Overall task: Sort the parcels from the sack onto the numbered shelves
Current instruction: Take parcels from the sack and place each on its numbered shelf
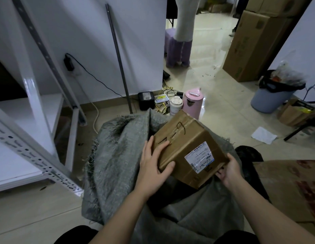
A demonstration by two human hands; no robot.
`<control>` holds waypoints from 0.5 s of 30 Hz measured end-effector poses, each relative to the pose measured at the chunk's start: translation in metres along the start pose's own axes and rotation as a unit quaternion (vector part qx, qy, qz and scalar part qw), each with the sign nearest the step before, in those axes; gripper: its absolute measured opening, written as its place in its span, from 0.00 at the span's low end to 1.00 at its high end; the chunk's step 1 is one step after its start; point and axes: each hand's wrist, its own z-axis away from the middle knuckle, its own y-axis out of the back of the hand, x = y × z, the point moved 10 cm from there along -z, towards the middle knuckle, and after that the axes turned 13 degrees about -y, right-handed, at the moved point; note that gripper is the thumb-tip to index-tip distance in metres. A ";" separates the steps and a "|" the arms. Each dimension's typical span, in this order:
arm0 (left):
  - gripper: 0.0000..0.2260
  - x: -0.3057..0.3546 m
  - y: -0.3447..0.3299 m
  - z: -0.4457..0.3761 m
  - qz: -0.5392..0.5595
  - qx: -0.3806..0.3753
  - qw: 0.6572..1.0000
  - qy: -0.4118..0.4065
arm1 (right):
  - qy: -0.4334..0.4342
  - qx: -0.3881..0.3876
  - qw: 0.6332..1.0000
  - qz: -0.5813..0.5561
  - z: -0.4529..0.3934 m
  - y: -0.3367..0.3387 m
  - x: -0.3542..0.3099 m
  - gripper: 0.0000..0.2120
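Brown cardboard parcel [189,150] held tilted above open grey sack [118,164] on the floor, left hand [153,166] gripping its near-left corner, right hand [228,170] curled under its right end, white shelves [31,110] to the left.

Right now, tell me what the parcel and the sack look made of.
Parcel: brown corrugated cardboard by the look, matte, with glossy clear tape along its seam and a printed paper label. Sack: coarse grey woven fabric, probably plastic fibre, judging by the frayed threads at its open edge.
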 end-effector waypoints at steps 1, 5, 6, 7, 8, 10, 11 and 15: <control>0.22 0.001 0.001 -0.001 0.006 -0.001 1.000 -0.001 | 0.007 0.007 1.000 0.004 -0.001 0.001 -0.002 0.15; 0.36 -0.010 0.003 -0.004 -0.006 -0.037 0.997 0.064 | 0.043 0.026 0.998 0.033 0.002 0.001 -0.009 0.20; 0.43 -0.015 0.003 -0.003 -0.013 -0.058 0.994 0.089 | 0.050 0.031 0.997 0.041 0.004 0.000 -0.011 0.21; 0.49 -0.020 0.002 -0.002 -0.028 -0.083 0.990 0.107 | 0.054 0.035 0.997 0.049 0.005 -0.001 -0.012 0.21; 0.54 -0.022 0.001 -0.002 -0.046 -0.107 0.986 0.118 | 0.056 0.036 0.996 0.056 0.005 -0.003 -0.013 0.21; 0.57 -0.026 0.000 -0.003 -0.056 -0.134 0.981 0.129 | 0.057 0.030 0.996 0.063 0.007 -0.010 -0.016 0.22; 0.58 -0.028 -0.002 -0.004 -0.034 -0.140 0.980 0.134 | 0.060 0.025 0.996 0.065 0.008 -0.014 -0.018 0.23; 0.57 -0.036 -0.006 -0.002 0.101 -0.128 0.971 0.176 | 0.100 -0.026 0.993 0.049 0.017 -0.031 -0.035 0.28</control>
